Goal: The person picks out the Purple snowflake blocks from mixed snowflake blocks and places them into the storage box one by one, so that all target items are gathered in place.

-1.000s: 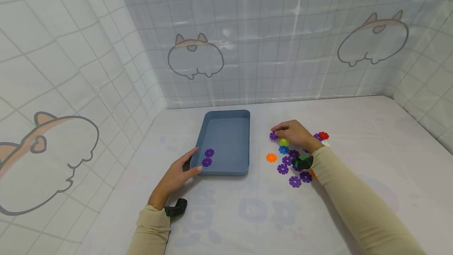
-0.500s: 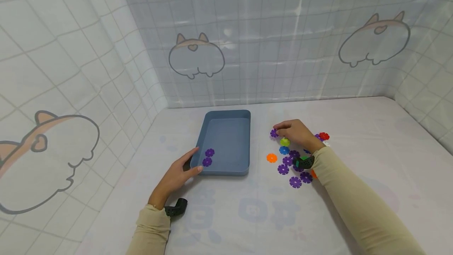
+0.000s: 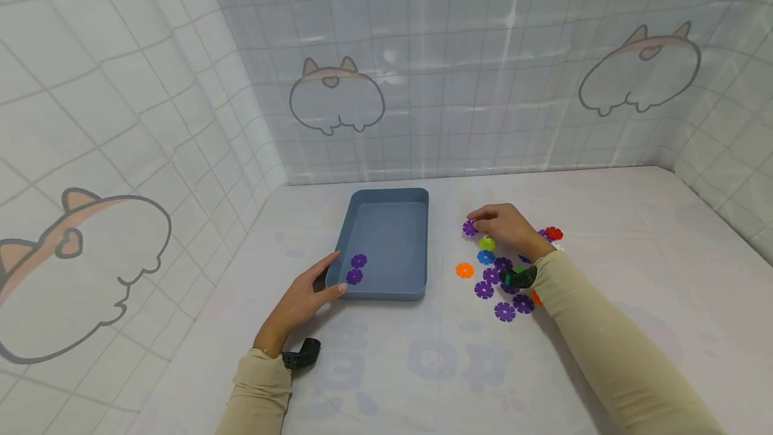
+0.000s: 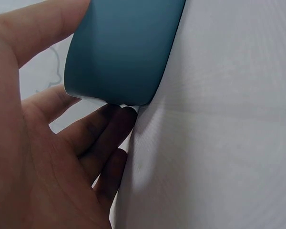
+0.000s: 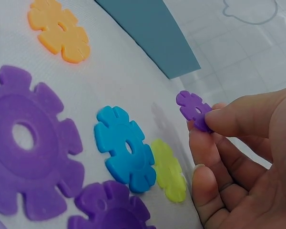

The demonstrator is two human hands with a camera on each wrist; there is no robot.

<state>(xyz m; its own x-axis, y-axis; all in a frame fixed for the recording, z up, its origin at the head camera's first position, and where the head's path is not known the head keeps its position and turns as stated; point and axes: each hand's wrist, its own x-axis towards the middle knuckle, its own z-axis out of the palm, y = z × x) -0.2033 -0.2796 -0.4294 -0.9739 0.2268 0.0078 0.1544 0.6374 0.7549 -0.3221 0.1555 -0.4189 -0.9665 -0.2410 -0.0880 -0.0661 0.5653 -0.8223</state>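
Note:
My right hand (image 3: 507, 227) pinches a purple snowflake disc (image 5: 187, 102) by its edge between thumb and fingers. In the right wrist view, the disc is raised off the cloth. Below the hand lie a lime-green disc (image 5: 169, 171) and a blue disc (image 5: 128, 149). At the near left corner of a blue-grey tray (image 3: 417, 247), my left hand (image 3: 302, 297) holds on, its thumb over the near rim. The left wrist view shows its other fingers bent against the tray's side and lower edge. Two purple discs (image 3: 354, 276) lie inside the tray near that corner.
An orange disc (image 3: 464, 270) lies between the tray and a loose cluster of purple discs (image 3: 504, 312). A red disc (image 3: 553, 233) lies beyond the right wrist, which hides part of the cluster. A tiled-pattern curtain (image 3: 459, 86) rises behind the table.
The pinched purple disc and my right fingertips have shifted slightly away from the lime-green disc, toward the back. My left hand stays on the tray, which has not visibly moved.

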